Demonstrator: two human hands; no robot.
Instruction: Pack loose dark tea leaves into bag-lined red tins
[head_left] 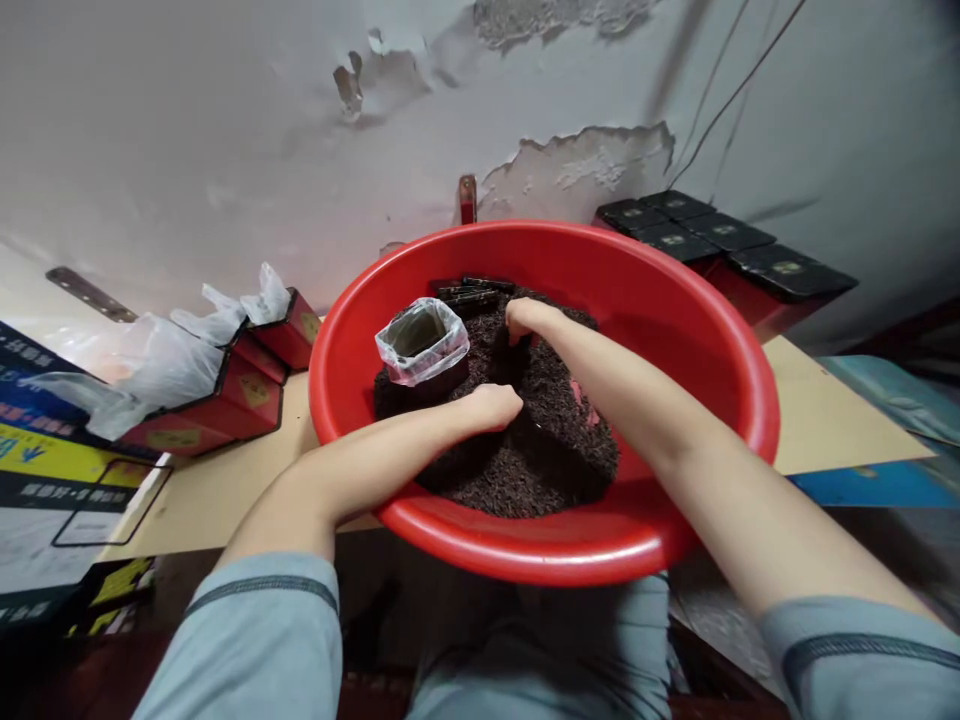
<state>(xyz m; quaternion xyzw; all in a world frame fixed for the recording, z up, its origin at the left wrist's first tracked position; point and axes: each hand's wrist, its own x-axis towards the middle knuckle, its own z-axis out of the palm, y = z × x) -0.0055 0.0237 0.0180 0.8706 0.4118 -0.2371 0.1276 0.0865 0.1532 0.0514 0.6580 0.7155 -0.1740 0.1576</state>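
Note:
A large red basin holds a heap of dark, loose dried leaves that look like tea. My left hand is closed over the middle of the heap; what its fingers hold, if anything, is hidden. Farther back, my right hand is curled with its fingertips down at the leaves, and its grip is also hidden. A dark shadowed patch lies between the hands. Left of them, a box lined with a clear plastic bag stands open in the leaves. Several flat black lids lie behind it.
Left of the basin stand red boxes with plastic bags sticking out. Black-topped red boxes stand at the back right. A tan board lies under the basin, and a peeling wall rises close behind.

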